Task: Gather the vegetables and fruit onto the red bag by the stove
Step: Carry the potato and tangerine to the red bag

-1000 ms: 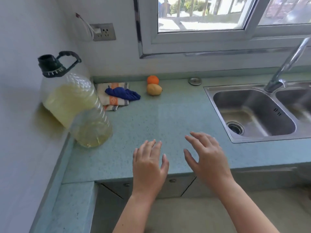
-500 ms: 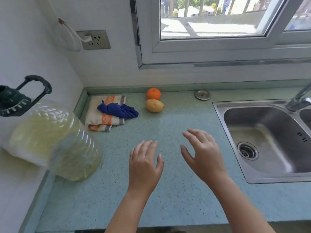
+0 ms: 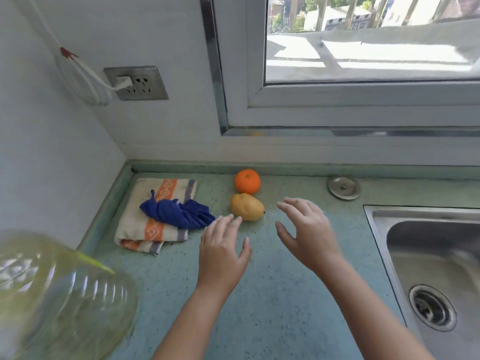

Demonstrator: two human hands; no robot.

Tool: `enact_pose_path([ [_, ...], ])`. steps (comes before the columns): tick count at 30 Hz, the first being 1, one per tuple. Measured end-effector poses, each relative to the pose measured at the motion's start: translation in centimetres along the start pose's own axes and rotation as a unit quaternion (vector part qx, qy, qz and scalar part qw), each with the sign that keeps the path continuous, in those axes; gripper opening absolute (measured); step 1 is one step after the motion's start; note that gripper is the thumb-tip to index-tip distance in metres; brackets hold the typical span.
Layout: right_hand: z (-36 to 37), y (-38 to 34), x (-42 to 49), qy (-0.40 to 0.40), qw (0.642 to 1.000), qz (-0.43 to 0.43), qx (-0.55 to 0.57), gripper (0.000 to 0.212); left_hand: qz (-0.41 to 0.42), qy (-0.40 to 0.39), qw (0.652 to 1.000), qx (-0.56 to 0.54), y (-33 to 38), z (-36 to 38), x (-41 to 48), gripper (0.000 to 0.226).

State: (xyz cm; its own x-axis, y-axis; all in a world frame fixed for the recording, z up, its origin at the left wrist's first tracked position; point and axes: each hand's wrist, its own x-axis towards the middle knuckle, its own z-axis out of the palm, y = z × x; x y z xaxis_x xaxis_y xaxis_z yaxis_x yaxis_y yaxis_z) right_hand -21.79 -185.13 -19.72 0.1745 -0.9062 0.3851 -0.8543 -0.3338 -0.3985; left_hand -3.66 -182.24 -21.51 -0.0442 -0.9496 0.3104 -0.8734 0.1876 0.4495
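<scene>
An orange [image 3: 247,181] sits against the back wall of the green counter [image 3: 280,294]. A yellow-brown potato-like vegetable [image 3: 246,206] lies just in front of it, touching it. My left hand [image 3: 222,252] hovers over the counter with straight fingers, its fingertips just short of the yellow one. My right hand [image 3: 306,229] is spread open to the right of both, holding nothing. No red bag or stove is in view.
A folded striped towel [image 3: 153,229] with a blue cloth [image 3: 179,213] on it lies left of the fruit. A big oil bottle [image 3: 57,294] stands at the near left. A steel sink [image 3: 431,268] is on the right, a round metal cap [image 3: 343,187] behind it.
Both hands have reached forward toward the orange and the yellow vegetable, and the camera has moved closer to the counter. Nothing was picked up.
</scene>
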Motion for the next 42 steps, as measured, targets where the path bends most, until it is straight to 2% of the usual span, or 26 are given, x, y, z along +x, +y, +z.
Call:
enact_pose_path([
  [9,6.2,4.8,6.9,-0.046,0.999,-0.002,0.025,0.043,-0.015,-0.044,0.999,0.013,-2.5,5.3,5.9,0.056],
  [17,10.9,6.4,11.2,-0.077,0.993,0.017,0.092,0.042,-0.026,-0.090,0.996,0.001,-4.0,8.3,8.1,0.062],
  [33,14.8,7.4,14.1,-0.128,0.977,0.023,0.169,0.066,0.006,-0.085,0.995,-0.048,-6.1,11.0,8.8,0.066],
  [42,15.5,7.0,14.8,-0.143,0.958,0.033,0.248,0.067,0.009,-0.040,0.997,-0.062,-5.9,11.5,8.4,0.064],
])
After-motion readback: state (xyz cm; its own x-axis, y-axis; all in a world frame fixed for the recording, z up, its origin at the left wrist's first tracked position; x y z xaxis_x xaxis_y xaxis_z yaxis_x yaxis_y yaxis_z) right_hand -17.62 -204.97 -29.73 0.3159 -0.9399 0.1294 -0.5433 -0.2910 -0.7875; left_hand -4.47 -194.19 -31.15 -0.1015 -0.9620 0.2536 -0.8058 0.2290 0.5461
